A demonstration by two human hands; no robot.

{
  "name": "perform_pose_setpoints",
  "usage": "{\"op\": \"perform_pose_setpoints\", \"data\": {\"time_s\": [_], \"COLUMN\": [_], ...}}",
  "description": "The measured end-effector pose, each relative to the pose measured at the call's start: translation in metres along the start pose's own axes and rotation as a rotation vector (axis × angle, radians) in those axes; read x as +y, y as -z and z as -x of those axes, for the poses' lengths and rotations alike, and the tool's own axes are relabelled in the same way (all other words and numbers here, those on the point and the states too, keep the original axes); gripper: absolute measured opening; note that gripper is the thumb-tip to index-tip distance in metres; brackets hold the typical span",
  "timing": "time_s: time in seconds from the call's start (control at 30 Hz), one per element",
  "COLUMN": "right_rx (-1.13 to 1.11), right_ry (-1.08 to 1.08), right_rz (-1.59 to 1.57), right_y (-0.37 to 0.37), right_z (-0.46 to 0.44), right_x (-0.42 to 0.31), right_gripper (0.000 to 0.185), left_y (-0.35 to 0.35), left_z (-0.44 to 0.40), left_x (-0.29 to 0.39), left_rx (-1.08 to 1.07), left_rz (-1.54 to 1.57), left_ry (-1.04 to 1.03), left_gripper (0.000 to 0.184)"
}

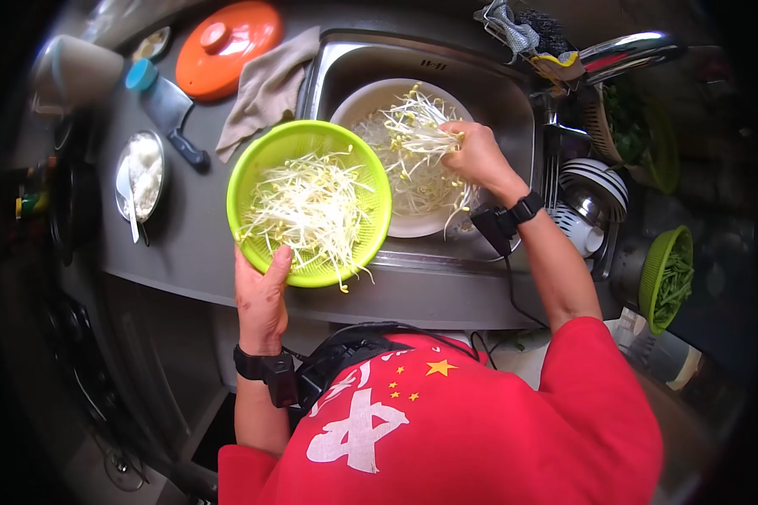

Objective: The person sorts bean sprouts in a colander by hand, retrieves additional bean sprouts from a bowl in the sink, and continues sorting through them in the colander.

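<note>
My left hand (262, 290) grips the near rim of a green colander (237, 181), thumb on top. White bean sprouts (307, 210) fill much of the colander, and a few hang over its near edge. Over the sink, my right hand (478, 156) is closed around a bunch of bean sprouts (421, 126) with dangling tails. Below that bunch sits a pale round basin (358, 103) holding water and more sprouts. The basin stands in the metal sink (501, 93), just right of the colander, whose rim overlaps it in view.
Left on the counter are an orange lid (253, 38), a grey cloth (269, 84), a cleaver (167, 109) and a bowl of white food (147, 172) with a spoon. The faucet (623, 55), striped bowls (598, 181) and a green basket of beans (669, 282) are at right.
</note>
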State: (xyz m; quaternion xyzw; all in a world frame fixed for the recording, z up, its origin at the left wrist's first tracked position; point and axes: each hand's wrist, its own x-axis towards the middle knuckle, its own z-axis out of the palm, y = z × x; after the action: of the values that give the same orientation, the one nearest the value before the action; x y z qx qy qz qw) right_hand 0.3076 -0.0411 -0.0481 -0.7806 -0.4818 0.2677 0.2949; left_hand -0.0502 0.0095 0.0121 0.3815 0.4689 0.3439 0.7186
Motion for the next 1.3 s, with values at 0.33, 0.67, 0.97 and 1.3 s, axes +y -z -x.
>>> {"op": "perform_pose_setpoints", "data": {"time_s": [0.33,0.67,0.97,1.3], "right_rx": [0.156,0.133,-0.128,-0.328], "right_ry": [0.248,0.559,0.761,0.656], "right_rz": [0.008,0.408,0.414,0.189], "right_y": [0.015,-0.052,-0.039,0.023], "right_z": [0.022,0.051,0.053,0.066], "right_x": [-0.04,-0.075,-0.079,-0.11], "right_gripper": [0.034,0.017,0.028,0.064], "left_y": [-0.045,-0.068,-0.053,-0.046], "left_z": [-0.027,-0.036,-0.031,-0.029], "left_x": [-0.022,-0.044,-0.056,-0.053], "left_rx": [-0.132,-0.216,-0.26,-0.336], "left_rz": [-0.007,0.147,0.226,0.334], "left_ry": [0.109,0.147,0.115,0.165], "left_gripper": [0.068,0.072,0.071,0.067]}}
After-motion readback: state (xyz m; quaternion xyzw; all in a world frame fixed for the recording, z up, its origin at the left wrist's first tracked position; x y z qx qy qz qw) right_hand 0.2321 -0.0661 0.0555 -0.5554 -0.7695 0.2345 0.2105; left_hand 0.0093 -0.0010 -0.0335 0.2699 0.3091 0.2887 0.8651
